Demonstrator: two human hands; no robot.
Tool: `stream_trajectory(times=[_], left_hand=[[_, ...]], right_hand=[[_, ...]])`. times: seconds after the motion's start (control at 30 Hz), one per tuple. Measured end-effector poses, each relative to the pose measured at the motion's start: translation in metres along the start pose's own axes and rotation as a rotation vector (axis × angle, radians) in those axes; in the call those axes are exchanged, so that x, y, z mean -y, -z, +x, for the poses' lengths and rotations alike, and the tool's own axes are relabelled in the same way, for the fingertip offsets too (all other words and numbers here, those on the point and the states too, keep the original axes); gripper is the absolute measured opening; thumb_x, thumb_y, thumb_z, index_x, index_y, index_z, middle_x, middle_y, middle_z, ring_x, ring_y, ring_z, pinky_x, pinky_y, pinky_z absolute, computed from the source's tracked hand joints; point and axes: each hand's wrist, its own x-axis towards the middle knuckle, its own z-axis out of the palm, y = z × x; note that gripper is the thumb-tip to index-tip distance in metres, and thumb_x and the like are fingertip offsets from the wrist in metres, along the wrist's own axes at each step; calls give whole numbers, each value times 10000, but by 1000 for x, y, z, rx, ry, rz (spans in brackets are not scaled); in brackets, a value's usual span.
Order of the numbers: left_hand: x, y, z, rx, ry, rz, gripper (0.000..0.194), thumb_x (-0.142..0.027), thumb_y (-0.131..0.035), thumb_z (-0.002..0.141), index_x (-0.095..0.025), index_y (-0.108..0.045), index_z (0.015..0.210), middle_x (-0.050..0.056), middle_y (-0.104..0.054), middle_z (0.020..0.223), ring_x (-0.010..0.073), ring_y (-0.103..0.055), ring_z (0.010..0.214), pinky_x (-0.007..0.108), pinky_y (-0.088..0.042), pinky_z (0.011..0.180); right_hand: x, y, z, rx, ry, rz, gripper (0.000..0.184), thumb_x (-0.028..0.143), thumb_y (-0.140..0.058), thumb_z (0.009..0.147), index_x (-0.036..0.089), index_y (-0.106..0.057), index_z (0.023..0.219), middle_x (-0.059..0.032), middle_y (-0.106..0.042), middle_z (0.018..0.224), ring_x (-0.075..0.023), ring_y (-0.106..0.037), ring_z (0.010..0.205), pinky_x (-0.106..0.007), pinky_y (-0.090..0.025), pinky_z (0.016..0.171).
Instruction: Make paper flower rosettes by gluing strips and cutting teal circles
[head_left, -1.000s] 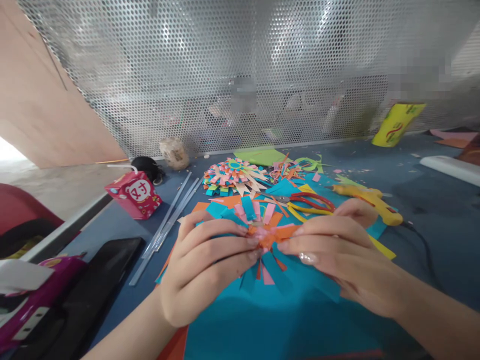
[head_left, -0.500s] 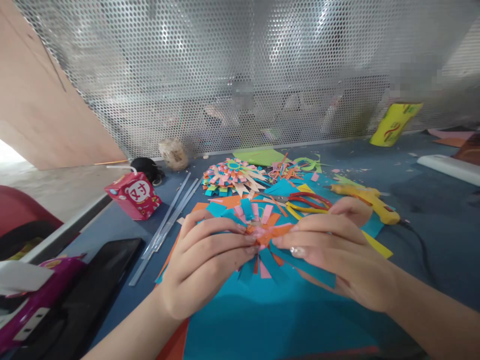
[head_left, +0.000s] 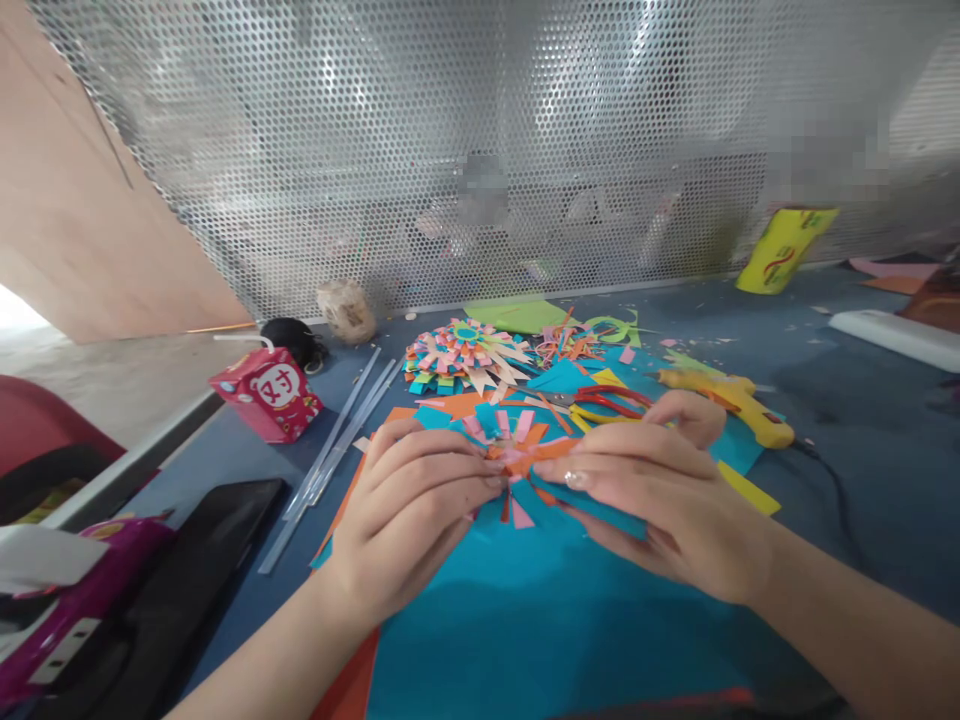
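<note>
Between my hands is a paper flower (head_left: 522, 508) made of blue, pink and orange strips spread out from a centre. My left hand (head_left: 420, 500) pinches its left side near the middle. With fingers closed, my right hand (head_left: 652, 490) grips its right side, blue strips showing under the fingers. My fingers hide much of the flower. Beneath it lies a blue paper sheet (head_left: 540, 630) over orange paper. Behind my hands are scissors (head_left: 600, 400) with red and yellow handles, and a finished-looking layered paper flower (head_left: 465, 355).
A yellow glue gun (head_left: 727, 395) with a black cord lies at right. Clear glue sticks (head_left: 341, 440), a red drink box (head_left: 268, 395) with a straw and a black phone (head_left: 232, 510) are at left. A perforated metal panel (head_left: 450, 120) stands behind; a yellow packet (head_left: 784, 250) leans there.
My right hand has shifted slightly left, toward my left hand. The flower's lower blue strips are now more covered by my fingers. Both hands keep their hold.
</note>
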Motion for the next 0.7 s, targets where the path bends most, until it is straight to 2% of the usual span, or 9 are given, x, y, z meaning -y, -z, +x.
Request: stream_trajectory(times=[0.13,0.23,0.37,0.43,0.5,0.53,0.6,0.67,0.7], left_hand=[[2,-2,4,-79,54,-56,276,-43,-586,710,-196,-577,939,40,-681,858,200,-619,871,379,-492,776],[4,-6,4,-135,133,-68,282,-16,-593,701,-200,-583,914,29,-670,843,181,-619,847,351,-507,759],[10,-10,1,-212,248,-4,234,-34,-604,708,-205,-589,867,13,-664,820,153,-611,828,304,-499,768],[13,-10,0,-197,249,20,233,-32,-604,706,-199,-587,867,20,-663,822,156,-606,838,304,-491,774],[16,-10,-1,-164,202,24,243,-29,-599,707,-190,-583,888,33,-665,844,162,-601,854,315,-485,784],[17,-10,-1,-147,169,22,249,-28,-597,709,-187,-579,900,38,-667,856,163,-599,863,321,-481,788],[19,-10,-1,-119,101,18,256,-29,-596,713,-183,-571,917,44,-669,873,162,-597,869,329,-472,794],[20,-11,-1,-86,47,16,263,-32,-594,718,-179,-563,934,47,-671,887,158,-597,870,333,-462,798],[20,-11,-1,-73,27,17,265,-34,-592,721,-177,-560,942,48,-672,891,157,-597,870,335,-457,801]], right_hand=[[0,-5,1,-5,-86,-22,353,234,-565,799,320,-470,1128,7,-664,1007,-183,-622,854,-376,-433,723],[1,-6,3,10,-105,-33,355,240,-535,796,286,-483,1144,-29,-643,1058,-207,-611,897,-400,-417,793],[-16,2,7,-119,-167,-135,305,236,-493,784,248,-502,1089,-53,-654,1003,-233,-598,929,-425,-388,839],[-36,9,6,-147,-370,-304,238,265,-462,804,215,-535,1025,-82,-662,939,-244,-607,881,-436,-386,843],[-60,16,0,31,-704,-472,323,338,-400,837,147,-542,1055,-115,-661,781,-272,-619,778,-440,-429,751],[-73,19,-5,168,-910,-565,386,387,-377,840,111,-562,1035,-155,-652,749,-317,-617,765,-462,-439,687],[-94,22,-18,415,-1290,-660,556,540,-396,791,53,-622,934,-259,-629,837,-411,-591,830,-513,-430,644],[-109,22,-32,577,-1522,-645,674,641,-419,728,27,-658,870,-322,-602,881,-446,-585,830,-531,-424,600],[-114,21,-39,593,-1520,-623,653,649,-449,708,52,-670,853,-296,-619,845,-419,-602,798,-503,-431,580]])
